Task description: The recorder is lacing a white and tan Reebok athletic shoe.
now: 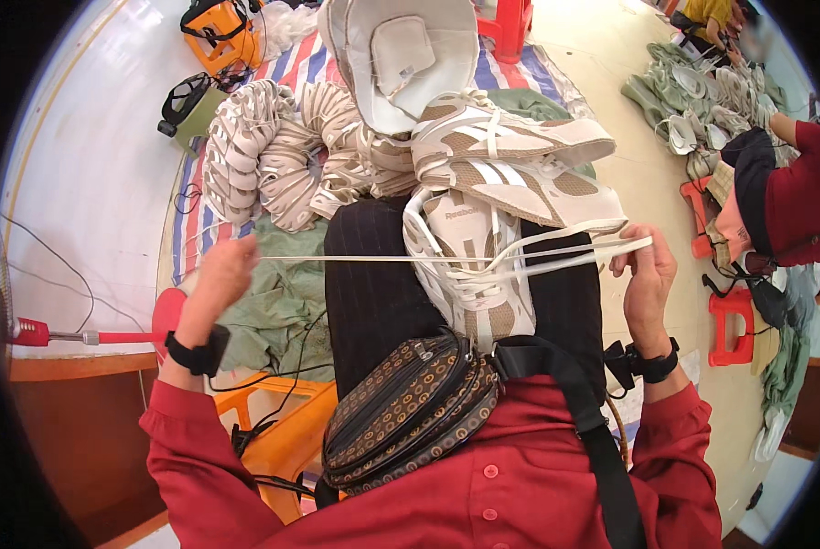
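Note:
A white and tan shoe upper (469,265) lies on my lap over dark trousers. A flat white lace (355,259) runs through its eyelets and stretches taut to both sides. My left hand (222,274) pinches the lace's left end, pulled out wide. My right hand (646,274) grips the right end, which loops past the fingers. More shoe uppers (510,151) of the same kind are stacked just beyond my knees.
Rows of white and beige uppers (263,156) lie on a striped sheet (305,64). A patterned waist bag (410,407) hangs at my front. An orange stool (286,421) stands at lower left. A seated person in red (794,197) and red stools (732,325) are at right.

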### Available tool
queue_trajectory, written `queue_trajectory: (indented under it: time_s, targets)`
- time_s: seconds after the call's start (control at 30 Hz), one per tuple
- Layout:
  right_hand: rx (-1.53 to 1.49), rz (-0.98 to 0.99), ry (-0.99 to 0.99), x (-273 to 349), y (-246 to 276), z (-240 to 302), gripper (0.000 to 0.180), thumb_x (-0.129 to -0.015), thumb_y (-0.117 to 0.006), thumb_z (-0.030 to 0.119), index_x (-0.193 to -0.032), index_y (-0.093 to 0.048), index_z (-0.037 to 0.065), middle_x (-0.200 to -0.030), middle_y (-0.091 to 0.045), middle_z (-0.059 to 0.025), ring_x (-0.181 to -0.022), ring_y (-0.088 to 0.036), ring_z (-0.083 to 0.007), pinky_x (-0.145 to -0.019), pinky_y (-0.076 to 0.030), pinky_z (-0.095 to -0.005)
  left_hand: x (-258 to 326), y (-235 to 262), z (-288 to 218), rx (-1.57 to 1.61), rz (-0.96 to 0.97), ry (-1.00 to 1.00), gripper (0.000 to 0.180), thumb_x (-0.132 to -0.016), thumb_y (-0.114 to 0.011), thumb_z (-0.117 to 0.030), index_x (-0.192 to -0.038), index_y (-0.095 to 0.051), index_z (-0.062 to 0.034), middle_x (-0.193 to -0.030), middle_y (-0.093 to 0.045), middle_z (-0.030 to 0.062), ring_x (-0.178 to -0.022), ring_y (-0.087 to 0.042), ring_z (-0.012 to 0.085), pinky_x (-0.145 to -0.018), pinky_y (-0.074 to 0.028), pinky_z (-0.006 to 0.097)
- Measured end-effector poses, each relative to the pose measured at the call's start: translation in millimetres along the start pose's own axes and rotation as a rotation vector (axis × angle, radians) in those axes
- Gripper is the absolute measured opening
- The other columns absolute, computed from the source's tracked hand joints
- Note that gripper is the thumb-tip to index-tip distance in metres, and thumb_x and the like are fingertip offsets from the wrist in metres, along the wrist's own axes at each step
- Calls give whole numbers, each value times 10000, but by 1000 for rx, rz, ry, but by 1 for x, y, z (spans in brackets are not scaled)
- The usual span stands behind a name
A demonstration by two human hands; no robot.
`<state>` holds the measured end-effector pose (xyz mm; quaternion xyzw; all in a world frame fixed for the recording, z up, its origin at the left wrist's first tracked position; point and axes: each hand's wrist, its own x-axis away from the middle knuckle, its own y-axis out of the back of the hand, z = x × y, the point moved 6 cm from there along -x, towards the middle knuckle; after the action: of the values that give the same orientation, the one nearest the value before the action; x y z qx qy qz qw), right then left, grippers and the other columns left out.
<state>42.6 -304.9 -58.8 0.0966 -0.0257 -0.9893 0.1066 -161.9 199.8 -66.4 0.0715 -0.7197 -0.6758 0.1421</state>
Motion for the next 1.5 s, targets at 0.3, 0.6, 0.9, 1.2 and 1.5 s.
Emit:
queue_trajectory:
  time_s: [0.3, 0.6, 0.9, 1.2, 1.5]
  targets:
    - [205, 219, -25, 14, -49, -13, 252, -997, -492, 184, -857, -598, 3, -602, -509, 9, -550, -469, -66, -507, -373, -233, 47, -36, 92, -87, 51, 236, 92, -806, -556, -126, -802, -617, -57, -799, -632, 208, -831, -613, 404, -714, -478, 498]
    - [188, 266, 34, 8, -87, -17, 222, -978, -511, 155, -907, -632, -17, -593, -519, 2, -537, -460, -75, -498, -373, -244, 85, -58, 199, -341, 68, 502, 200, -878, -486, -162, -877, -656, -56, -902, -665, 205, -904, -643, 393, -745, -505, 498]
    - [337, 309, 10, 8, -90, -26, 211, -979, -512, 153, -914, -633, -6, -628, -527, 9, -562, -459, -60, -510, -368, -223, 50, -52, 86, -139, 40, 313, 208, -832, -557, -108, -1020, -633, -66, -997, -648, 197, -956, -624, 388, -801, -499, 456]
    - [288, 267, 7, 10, -84, -23, 131, -937, -543, 84, -949, -637, -7, -604, -543, -4, -542, -480, -65, -502, -393, -235, 24, 28, -196, 505, -167, -487, 367, -798, -644, -36, -1157, -579, -65, -1158, -600, 154, -1062, -581, 346, -880, -491, 402]
    - [278, 285, -27, 10, -78, -30, 111, -922, -566, 75, -926, -637, -10, -629, -558, -3, -555, -492, -63, -515, -400, -230, -6, -18, -190, 773, 279, -277, 72, -827, -637, -45, -887, -631, -6, -750, -611, 113, -644, -586, 224, -612, -466, 337]
